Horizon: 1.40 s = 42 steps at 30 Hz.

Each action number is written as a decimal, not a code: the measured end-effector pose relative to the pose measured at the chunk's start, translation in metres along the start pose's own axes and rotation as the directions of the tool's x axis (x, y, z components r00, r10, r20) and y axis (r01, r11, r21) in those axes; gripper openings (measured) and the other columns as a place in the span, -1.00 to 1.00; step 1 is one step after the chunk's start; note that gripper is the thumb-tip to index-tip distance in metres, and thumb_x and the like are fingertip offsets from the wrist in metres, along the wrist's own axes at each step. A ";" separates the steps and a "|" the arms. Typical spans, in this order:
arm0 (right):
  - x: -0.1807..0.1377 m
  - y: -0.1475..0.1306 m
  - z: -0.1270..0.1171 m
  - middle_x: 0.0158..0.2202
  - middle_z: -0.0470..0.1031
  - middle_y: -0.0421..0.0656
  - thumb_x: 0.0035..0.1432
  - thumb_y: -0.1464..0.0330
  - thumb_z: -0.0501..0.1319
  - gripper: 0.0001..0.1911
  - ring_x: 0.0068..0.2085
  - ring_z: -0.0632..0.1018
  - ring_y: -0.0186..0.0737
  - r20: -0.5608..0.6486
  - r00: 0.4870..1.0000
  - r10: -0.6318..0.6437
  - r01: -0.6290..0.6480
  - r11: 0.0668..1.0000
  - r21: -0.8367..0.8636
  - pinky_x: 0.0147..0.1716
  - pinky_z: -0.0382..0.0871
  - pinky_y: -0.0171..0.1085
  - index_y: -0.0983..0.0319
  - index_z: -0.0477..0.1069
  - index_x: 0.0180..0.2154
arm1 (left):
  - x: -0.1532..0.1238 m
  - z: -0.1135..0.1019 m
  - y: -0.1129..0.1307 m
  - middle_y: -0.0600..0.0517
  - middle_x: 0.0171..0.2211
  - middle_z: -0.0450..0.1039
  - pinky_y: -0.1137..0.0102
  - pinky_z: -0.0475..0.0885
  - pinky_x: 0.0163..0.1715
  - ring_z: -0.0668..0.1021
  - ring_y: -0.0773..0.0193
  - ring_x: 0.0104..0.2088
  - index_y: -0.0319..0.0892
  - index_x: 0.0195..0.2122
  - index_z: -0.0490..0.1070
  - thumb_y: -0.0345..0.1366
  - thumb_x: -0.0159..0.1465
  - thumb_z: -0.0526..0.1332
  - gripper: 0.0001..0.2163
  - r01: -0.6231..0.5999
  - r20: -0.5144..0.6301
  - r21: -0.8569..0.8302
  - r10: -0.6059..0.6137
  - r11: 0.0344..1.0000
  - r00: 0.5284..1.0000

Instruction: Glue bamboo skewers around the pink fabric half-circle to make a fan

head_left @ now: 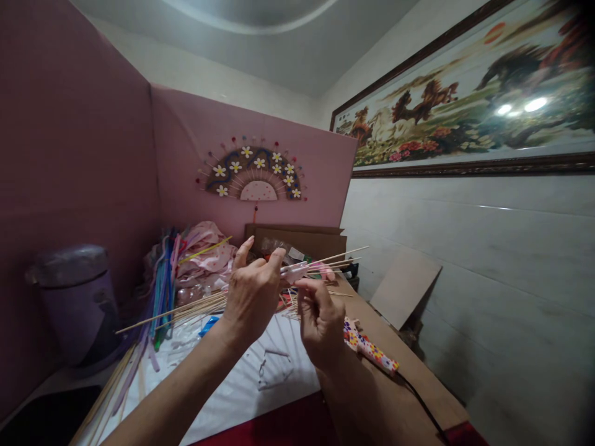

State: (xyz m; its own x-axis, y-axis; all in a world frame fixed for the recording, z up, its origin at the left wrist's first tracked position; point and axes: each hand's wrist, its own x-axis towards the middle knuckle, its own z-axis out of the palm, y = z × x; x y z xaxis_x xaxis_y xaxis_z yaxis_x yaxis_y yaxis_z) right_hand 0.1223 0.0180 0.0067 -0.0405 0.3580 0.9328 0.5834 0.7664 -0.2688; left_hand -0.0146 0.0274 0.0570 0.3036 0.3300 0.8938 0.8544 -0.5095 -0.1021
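In the middle of the head view, my left hand [255, 294] is closed around several thin wooden sticks [341, 255], with its index finger raised. The sticks run out past the hand to the right, and long ones [186, 310] stretch to the left. A small pale pink and white piece [295, 271] lies among the sticks between my hands; its kind is unclear. My right hand [321, 319] is just below it, thumb and fingers pinched together. What sits in that pinch is hidden. Beyond the right wrist lies a flower-patterned glue gun [372, 353] with a black cord.
A white sheet [242, 378] covers part of the table, with a small white wire-like frame [274, 368] on it. Colourful pipe cleaners [162, 279] and pink cloth [209, 248] pile up behind. A lilac bin [77, 306] stands left. A decorated fan [258, 173] hangs on the pink panel.
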 end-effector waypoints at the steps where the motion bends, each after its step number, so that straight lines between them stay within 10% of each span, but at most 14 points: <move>1: -0.006 0.006 0.006 -0.44 0.51 -0.19 0.20 0.47 0.05 -0.81 -0.50 0.51 -0.33 -0.024 1.000 0.017 -0.018 1.000 -0.015 -0.49 0.35 -0.36 0.22 0.33 -0.16 | 0.000 0.000 -0.001 0.05 -0.47 0.55 0.10 0.04 0.21 0.58 0.25 -0.42 -0.29 -0.03 0.30 -0.38 0.18 0.21 -0.68 -0.003 0.002 0.002 0.003 1.000 1.000; 15: -0.014 0.018 0.007 -0.53 0.53 -0.22 0.22 0.44 0.04 -0.53 -0.66 0.41 -0.40 0.030 0.999 0.037 -0.033 0.991 -0.129 -0.64 0.22 -0.41 0.30 0.09 0.17 | 0.001 -0.001 0.006 0.04 -0.43 0.54 0.07 0.09 0.20 0.57 0.26 -0.42 -0.29 0.02 0.25 -0.50 0.18 0.10 -0.65 -0.191 0.075 0.010 0.190 0.982 0.979; 31: -0.028 0.013 0.004 -0.51 0.54 -0.18 0.15 0.51 0.13 -0.67 -0.55 0.55 -0.30 -0.071 0.990 -0.123 0.104 0.968 -0.228 -0.50 0.34 -0.38 0.26 0.27 -0.01 | 0.000 -0.001 0.012 0.04 -0.43 0.52 0.04 0.06 0.20 0.55 0.25 -0.41 -0.29 0.04 0.24 -0.48 0.21 0.08 -0.66 -0.203 0.101 0.009 0.201 0.979 0.974; 42: -0.025 0.012 0.002 -0.51 0.46 -0.21 0.20 0.34 0.12 -0.88 -0.54 0.47 -0.36 -0.019 0.953 0.304 -0.299 0.947 0.119 -0.53 0.28 -0.41 0.25 0.34 -0.25 | 0.001 0.001 0.009 0.07 -0.44 0.56 0.05 0.12 0.16 0.57 0.23 -0.40 -0.20 -0.02 0.26 -0.39 0.19 0.20 -0.68 -0.087 -0.014 -0.012 0.087 0.996 0.996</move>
State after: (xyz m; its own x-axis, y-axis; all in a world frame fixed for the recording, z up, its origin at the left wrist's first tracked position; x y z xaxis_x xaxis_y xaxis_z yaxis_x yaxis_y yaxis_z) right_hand 0.1282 0.0195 -0.0201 0.1540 0.5636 0.8116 0.4683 0.6816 -0.5622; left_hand -0.0063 0.0235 0.0565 0.3709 0.2731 0.8876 0.8194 -0.5461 -0.1744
